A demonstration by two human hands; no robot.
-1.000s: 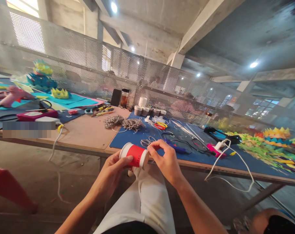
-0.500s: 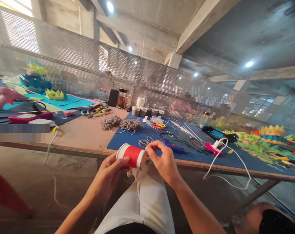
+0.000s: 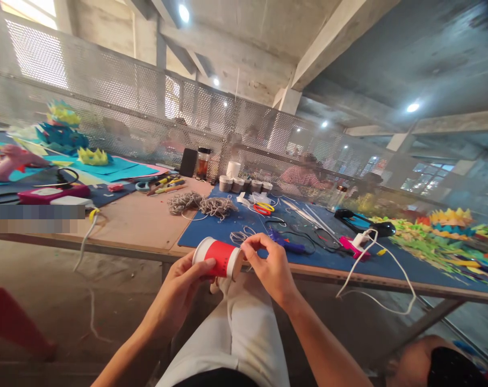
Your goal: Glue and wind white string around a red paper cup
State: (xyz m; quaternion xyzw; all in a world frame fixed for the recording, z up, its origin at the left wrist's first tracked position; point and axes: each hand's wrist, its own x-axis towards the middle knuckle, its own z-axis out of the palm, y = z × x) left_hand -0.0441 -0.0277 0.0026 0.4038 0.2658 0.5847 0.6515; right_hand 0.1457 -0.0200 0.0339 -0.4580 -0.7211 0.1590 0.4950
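Observation:
A white paper cup with a red band (image 3: 220, 257) lies on its side in the air above my lap, just in front of the table edge. My left hand (image 3: 187, 277) is wrapped round it, thumb on the red band. At the cup's right end, my right hand (image 3: 268, 263) pinches with thumb and index finger by the rim; what is between the fingertips is too small to make out. Beyond the hands, a coil of thin cord (image 3: 242, 235) and a blue glue gun (image 3: 288, 243) rest on the blue mat (image 3: 203, 231).
Bundles of grey twine (image 3: 217, 207), orange-handled scissors (image 3: 263, 208) and small cups (image 3: 238, 184) stand farther back. A white cable (image 3: 409, 285) hangs over the front edge at right. A person's knee (image 3: 415, 360) shows at lower right.
The view has shifted very slightly. Both hands and the cup keep nearly the same pose.

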